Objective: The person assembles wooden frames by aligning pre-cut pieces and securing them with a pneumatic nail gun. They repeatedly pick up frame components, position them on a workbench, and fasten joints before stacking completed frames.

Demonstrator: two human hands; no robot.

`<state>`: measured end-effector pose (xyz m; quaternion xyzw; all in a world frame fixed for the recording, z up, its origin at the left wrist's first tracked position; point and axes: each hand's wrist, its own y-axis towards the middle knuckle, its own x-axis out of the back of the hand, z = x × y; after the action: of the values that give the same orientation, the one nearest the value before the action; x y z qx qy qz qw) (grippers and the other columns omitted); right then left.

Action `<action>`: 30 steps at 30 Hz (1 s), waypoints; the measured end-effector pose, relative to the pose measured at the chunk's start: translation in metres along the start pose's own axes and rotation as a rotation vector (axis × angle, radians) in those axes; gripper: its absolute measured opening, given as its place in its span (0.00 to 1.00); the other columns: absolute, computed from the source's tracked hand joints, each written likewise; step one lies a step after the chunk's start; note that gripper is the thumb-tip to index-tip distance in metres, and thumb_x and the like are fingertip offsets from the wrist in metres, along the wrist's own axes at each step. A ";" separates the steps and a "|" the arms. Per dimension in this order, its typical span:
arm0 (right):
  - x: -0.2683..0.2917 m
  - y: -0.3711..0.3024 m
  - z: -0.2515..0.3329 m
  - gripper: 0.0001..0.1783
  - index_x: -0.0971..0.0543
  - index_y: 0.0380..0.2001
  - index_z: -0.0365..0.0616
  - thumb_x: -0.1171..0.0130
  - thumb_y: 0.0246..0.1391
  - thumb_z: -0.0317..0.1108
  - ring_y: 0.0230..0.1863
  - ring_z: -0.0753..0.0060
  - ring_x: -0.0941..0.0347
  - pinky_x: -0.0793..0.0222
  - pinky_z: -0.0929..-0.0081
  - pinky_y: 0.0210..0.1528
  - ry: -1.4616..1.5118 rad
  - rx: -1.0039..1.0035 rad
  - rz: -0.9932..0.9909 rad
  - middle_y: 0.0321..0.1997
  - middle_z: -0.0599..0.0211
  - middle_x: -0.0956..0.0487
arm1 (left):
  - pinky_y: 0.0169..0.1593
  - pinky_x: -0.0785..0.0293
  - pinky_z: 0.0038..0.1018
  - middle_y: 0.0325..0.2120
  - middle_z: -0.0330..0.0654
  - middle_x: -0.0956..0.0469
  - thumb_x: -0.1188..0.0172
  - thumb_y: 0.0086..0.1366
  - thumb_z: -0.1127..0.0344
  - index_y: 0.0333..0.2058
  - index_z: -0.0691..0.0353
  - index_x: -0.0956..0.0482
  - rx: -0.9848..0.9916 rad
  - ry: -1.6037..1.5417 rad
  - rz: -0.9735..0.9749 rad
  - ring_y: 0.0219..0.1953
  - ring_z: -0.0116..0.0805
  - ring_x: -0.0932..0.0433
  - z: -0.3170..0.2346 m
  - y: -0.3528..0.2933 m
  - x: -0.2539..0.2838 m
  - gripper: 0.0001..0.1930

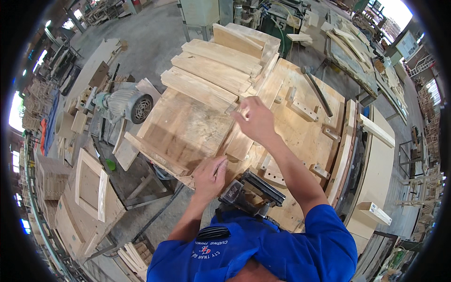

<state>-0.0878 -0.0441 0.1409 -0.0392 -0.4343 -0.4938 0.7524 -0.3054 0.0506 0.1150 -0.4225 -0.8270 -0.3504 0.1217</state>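
Low on the wooden worktop (pixel 188 127), by its near edge, is my left hand (pixel 210 177). Its fingers are curled together, and whatever they may hold is hidden. My right hand (pixel 256 120) reaches over the middle of the bench, beside the near ends of several light planks (pixel 199 89). Its thumb and bent fingers are apart, with nothing visible between them. A short board (pixel 240 142) lies between my two hands, along a long wooden strip. Just in front of my body stands a dark metal clamp-like fixture (pixel 251 192).
Drilled wooden blocks (pixel 302 109) and a hammer (pixel 317 91) occupy the bench's right side. A grey electric motor (pixel 124 104) stands at the left, above a wooden frame (pixel 91 184). More planks (pixel 350 47) lie on a far-right table.
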 end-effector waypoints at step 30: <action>0.168 -0.177 -0.035 0.29 0.24 0.60 0.45 0.41 0.54 0.42 0.62 0.49 0.31 0.38 0.49 0.67 -0.320 0.577 0.411 0.58 0.55 0.26 | 0.52 0.28 0.22 0.45 0.33 0.20 0.42 0.76 0.63 0.59 0.65 0.24 0.529 -0.762 1.137 0.47 0.19 0.26 -0.009 -0.014 -0.020 0.17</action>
<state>-0.1809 -0.2699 0.1700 0.0114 -0.6504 -0.1777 0.7384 -0.3048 0.0267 0.1047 -0.8353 -0.5219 0.1494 0.0868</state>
